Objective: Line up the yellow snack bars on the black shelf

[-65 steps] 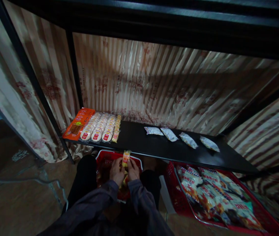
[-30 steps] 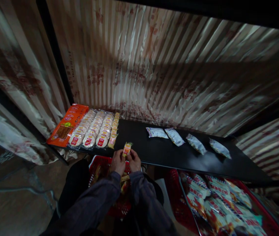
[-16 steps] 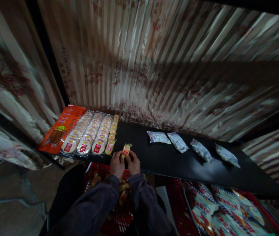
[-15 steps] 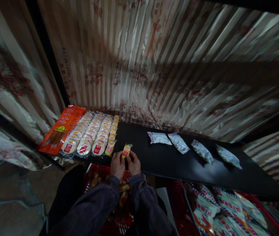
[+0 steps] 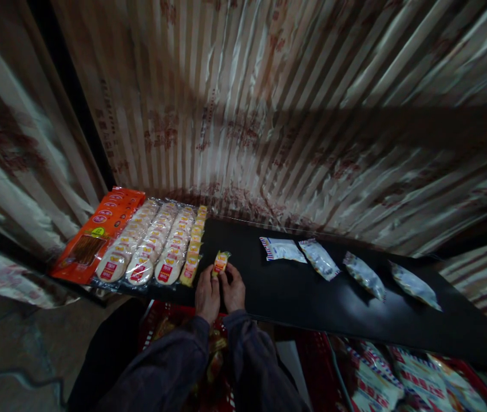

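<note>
While your forearms reach over the front edge of the black shelf (image 5: 252,289), the head view shows your left hand (image 5: 208,294) and right hand (image 5: 233,290) side by side, fingers pointing away from you. Both are nearly closed, thumbs and fingertips pinching one small yellow packet (image 5: 220,262) between them (whether it touches the shelf, you cannot tell). Close on your left lies a row of yellow packets (image 5: 194,247), then three rows of round crackers (image 5: 143,246) and an orange bag (image 5: 97,237). Well to your right are four white packets (image 5: 319,259). Beneath your forearms sits a red basket (image 5: 178,309); farther right, a second basket (image 5: 312,357) holds larger bags (image 5: 374,382).
</note>
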### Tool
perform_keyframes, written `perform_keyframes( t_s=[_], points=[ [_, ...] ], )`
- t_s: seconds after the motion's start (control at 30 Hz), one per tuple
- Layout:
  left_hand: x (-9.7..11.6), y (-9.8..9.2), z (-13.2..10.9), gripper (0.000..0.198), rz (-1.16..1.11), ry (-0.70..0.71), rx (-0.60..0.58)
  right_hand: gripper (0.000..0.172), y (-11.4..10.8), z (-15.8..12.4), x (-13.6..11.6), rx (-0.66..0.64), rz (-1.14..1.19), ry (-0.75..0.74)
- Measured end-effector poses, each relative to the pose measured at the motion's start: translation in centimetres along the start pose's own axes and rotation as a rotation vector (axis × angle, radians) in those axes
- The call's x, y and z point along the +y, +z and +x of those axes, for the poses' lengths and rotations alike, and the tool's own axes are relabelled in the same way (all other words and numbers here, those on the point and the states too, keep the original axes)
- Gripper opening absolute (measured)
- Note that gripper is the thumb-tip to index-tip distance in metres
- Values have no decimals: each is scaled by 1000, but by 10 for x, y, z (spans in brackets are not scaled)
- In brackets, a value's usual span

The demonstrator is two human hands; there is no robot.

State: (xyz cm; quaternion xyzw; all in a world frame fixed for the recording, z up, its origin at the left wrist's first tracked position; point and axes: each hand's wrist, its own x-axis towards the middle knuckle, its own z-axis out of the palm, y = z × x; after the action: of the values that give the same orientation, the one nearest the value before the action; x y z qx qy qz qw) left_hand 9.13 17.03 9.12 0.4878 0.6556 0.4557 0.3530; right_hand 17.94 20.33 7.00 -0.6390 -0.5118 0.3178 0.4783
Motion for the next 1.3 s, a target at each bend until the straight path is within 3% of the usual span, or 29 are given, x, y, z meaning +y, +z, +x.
perform_keyframes(
  t_s=[0.13,0.47,0.8,1.3],
  points=[
    [-3,10,9,41,-31,37,-25,52,4,14,0,-12,-25,-12],
    [-1,25,37,43,-58,68,-31,46,13,50,-3,-4,-149,-46],
    [12,45,77,47,-93,32,71,45,29,89,-11,-29,-241,-4],
    [15,66,122,48,-61,46,183,41,47,145,-24,-38,-311,21]
  ],
)
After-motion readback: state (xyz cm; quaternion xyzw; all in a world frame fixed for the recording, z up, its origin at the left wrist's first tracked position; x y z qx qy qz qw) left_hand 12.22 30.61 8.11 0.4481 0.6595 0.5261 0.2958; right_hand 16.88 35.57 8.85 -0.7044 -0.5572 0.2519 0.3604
